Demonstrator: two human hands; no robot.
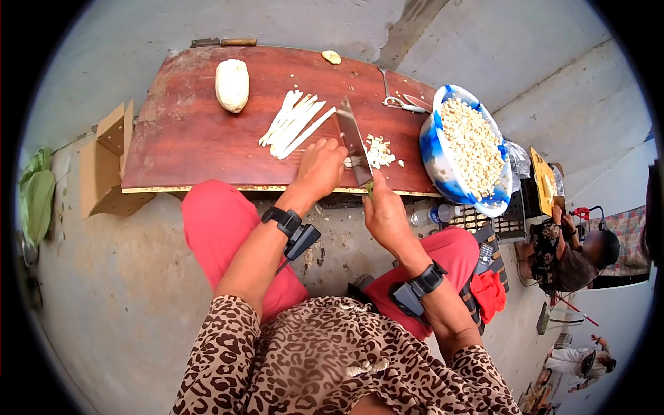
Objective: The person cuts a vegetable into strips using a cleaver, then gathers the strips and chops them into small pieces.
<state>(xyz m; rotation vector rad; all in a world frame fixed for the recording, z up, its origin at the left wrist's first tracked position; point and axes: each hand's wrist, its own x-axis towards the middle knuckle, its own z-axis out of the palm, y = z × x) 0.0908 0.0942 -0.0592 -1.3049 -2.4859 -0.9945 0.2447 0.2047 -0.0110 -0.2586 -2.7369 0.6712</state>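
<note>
a worn red-brown table [173, 138] bears a pale peeled root [232, 86], white strips [294, 124], diced bits [379, 151], a blue-and-white basin [431, 144] at right and a wooden-handled knife [238, 42] at the far edge.

Leopard-print top [311, 332] — beige with dark spots, pale knotted cord [367, 368], pinkish-red trousers [225, 225], black wristbands [430, 277] — boxy modules [302, 241] attached
</note>
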